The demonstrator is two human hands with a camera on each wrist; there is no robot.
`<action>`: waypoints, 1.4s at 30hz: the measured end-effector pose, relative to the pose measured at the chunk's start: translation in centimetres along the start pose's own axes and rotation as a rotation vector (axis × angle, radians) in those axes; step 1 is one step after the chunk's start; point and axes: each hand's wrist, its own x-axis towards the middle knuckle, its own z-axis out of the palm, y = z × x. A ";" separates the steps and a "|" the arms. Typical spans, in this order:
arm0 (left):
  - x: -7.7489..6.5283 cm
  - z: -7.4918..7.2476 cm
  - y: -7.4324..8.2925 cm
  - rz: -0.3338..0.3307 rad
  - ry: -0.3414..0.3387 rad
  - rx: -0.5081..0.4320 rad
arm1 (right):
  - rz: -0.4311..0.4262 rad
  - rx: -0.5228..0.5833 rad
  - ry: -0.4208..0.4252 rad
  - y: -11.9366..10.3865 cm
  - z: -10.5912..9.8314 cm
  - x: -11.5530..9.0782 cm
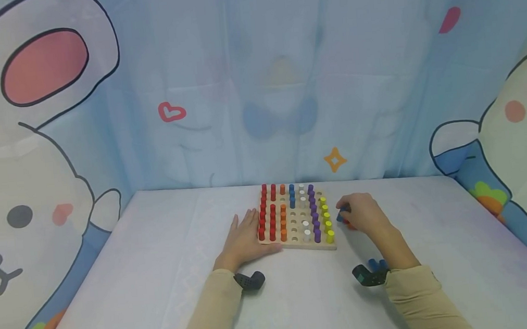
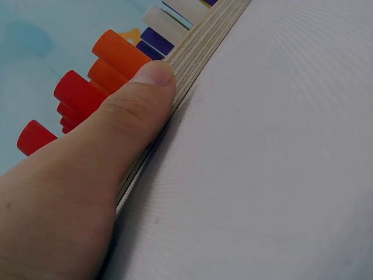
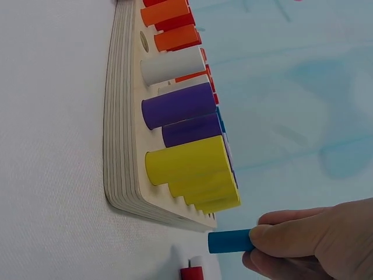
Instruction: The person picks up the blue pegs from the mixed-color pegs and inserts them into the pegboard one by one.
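White worktop (image 1: 114, 282), board (image 1: 301, 246) mostly pegged, some holes (image 1: 294, 231) bare; my straight-fingered left hand (image 1: 243, 242) touches its near-left corner; right of it, my right hand (image 1: 365, 212) pinches a blue peg (image 3: 229, 241).

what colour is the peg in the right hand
Blue; the peg in the right hand shows best in the right wrist view.

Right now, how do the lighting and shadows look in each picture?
Head view: soft, even light, with a faint shadow beside the right sleeve; left wrist view: dimmer, with a dark shadow beneath the board and left hand; right wrist view: also dim, the blue peg clear-edged, and a soft shadow on the table.
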 end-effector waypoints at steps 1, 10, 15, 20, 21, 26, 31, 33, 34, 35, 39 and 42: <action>0.0 0.0 0.0 0.002 0.001 -0.002 | 0.005 0.004 0.002 0.0 0.0 0.0; 0.1 0.1 0.0 0.004 0.003 0.014 | 0.024 0.046 0.006 -0.7 0.0 -0.1; 0.0 0.1 0.0 0.002 0.003 0.014 | 0.009 0.060 0.023 -0.9 -0.1 -0.3; 0.0 0.1 0.0 0.003 0.004 0.023 | 0.005 0.066 0.032 -1.1 -0.1 -0.3; 0.0 0.1 0.0 0.003 0.004 0.024 | 0.006 0.069 0.033 -1.1 -0.1 -0.3; 0.0 0.0 0.0 0.002 0.004 0.026 | 0.015 0.083 0.035 -1.1 0.1 -0.2; 0.0 0.0 0.1 -0.008 -0.003 0.033 | 0.008 0.084 0.052 -1.1 0.2 -0.1; 0.0 0.0 0.1 -0.008 -0.002 0.034 | 0.007 0.083 0.057 -1.1 0.2 -0.1; 0.0 0.0 0.1 -0.006 -0.001 0.033 | 0.007 0.082 0.059 -1.2 0.2 -0.1; 0.1 0.0 0.0 -0.005 0.000 0.031 | 0.006 0.084 0.059 -1.2 0.2 -0.1; 0.1 0.1 0.0 -0.001 0.002 0.026 | 0.010 0.089 0.061 -1.4 0.2 -0.3; 0.1 0.1 0.0 -0.001 0.001 0.029 | 0.012 0.087 0.066 -1.5 0.2 -0.4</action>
